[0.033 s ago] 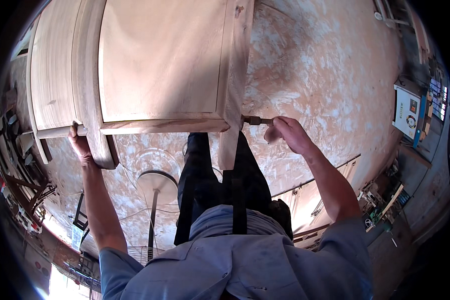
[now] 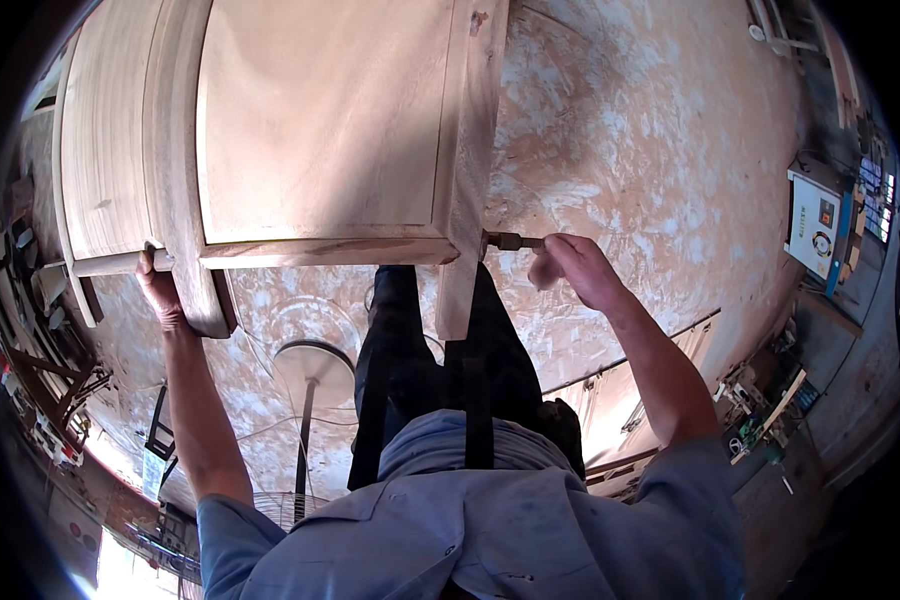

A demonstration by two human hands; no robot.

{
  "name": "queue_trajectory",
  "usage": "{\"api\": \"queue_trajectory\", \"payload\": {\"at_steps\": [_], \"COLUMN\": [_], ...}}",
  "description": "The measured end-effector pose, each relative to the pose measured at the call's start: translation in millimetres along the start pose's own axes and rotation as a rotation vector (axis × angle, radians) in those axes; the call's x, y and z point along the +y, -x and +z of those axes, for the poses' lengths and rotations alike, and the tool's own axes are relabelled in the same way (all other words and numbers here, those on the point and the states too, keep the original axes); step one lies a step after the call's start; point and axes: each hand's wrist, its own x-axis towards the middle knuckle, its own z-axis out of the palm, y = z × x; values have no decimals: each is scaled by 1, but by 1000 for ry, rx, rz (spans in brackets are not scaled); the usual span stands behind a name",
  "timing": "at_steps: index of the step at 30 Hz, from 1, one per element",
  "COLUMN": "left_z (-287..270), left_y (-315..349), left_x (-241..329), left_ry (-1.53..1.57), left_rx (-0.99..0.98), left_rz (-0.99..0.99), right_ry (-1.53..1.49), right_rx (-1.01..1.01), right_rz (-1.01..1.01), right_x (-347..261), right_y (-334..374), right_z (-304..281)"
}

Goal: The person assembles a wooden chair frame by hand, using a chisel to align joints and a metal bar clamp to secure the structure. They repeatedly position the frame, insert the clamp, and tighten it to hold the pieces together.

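Extending between and ahead of the two hands: one wooden cabinet (image 2: 182,150), three leg ends (image 2: 457,312) and two flat, smooth-grained panels (image 2: 320,120) visible. Left hand (image 2: 162,290): fingers curled round one pale, straight rail (image 2: 110,264). Right hand (image 2: 582,268): fingers closed on one slim metal rod (image 2: 532,242), beside the cabinet's right-hand leg.

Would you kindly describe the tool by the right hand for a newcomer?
Find the big pale paneled furniture, then its post nearest the right hand. Between post and hand sits the tool: short, straight and dark, unlike the broad pale post beside it.
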Motion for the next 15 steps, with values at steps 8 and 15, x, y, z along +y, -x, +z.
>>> {"api": "queue_trajectory", "payload": {"at_steps": [8, 15], "left_z": [2, -4], "left_y": [-2, -7], "left_x": [-3, -1], "left_ry": [-7, -40], "left_rx": [-11, 8], "left_rz": [3, -5], "right_ry": [-47, 1013], "right_rx": [186, 82], "right_rz": [230, -888], "right_x": [-26, -24], "right_y": [17, 29], "right_z": [3, -11]}}
